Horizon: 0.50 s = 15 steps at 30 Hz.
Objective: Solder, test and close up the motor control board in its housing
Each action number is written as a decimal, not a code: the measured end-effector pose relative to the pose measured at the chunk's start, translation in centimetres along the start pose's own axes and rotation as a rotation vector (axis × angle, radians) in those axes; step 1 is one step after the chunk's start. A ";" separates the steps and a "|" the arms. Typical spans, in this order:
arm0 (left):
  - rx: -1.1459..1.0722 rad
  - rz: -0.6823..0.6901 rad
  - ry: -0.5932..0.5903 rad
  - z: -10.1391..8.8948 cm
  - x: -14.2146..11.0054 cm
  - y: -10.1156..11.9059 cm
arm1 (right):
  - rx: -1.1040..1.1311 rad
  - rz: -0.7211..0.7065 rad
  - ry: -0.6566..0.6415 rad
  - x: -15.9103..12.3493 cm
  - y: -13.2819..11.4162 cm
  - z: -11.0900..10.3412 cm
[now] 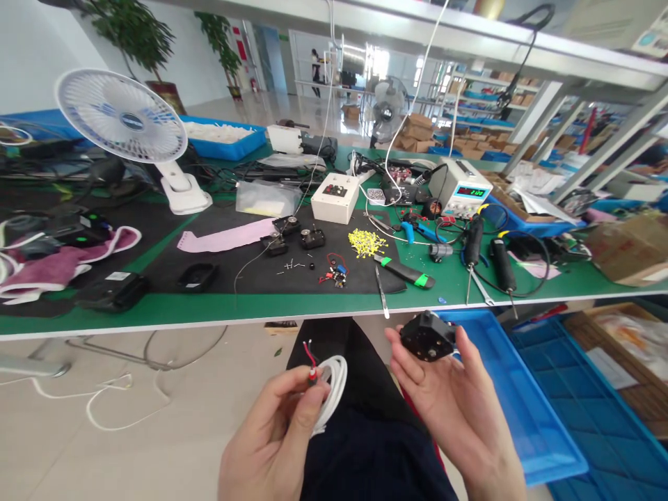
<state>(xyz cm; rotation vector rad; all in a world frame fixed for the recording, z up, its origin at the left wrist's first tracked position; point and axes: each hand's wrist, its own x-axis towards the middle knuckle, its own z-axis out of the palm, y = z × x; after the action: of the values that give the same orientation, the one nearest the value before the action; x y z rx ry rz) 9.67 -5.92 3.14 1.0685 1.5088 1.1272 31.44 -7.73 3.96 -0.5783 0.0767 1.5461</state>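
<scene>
My left hand (282, 424) pinches the end of a coiled white cable (335, 390), whose red and dark wire ends stick up above the fingers. In my right hand (449, 410) is a black plastic housing (428, 336), held by the fingertips and thumb with the palm turned up. Both hands are over my lap, in front of the bench edge. Just beyond them on the green bench top (334, 304) lie tweezers (383, 292), a utility knife (406, 271) with green and black handle, a pile of small yellow parts (367, 243) and a small circuit with wires (337, 273).
A white desk fan (122, 118) stands at the left. A white box (335, 197) and a power supply (460, 188) sit toward the back. Two electric screwdrivers (502, 264) lie at the right. Below the bench edge is a blue tray (553, 452). A metal shelf (470, 38) crosses overhead.
</scene>
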 end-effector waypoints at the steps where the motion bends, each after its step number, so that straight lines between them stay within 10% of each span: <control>1: -0.003 0.030 0.036 0.0 0.5 -0.1 | -0.022 -0.015 -0.024 0.0 0.2 -0.1; 15: 0.286 0.452 0.337 -1.0 4.5 -0.9 | 0.064 0.169 -0.218 0.0 0.4 -0.8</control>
<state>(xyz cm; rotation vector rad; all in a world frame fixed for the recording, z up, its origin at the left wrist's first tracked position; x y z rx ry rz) 7.83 -1.92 1.65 1.5278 1.7813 1.4881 31.27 -8.08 3.17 -0.3567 0.0087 1.7562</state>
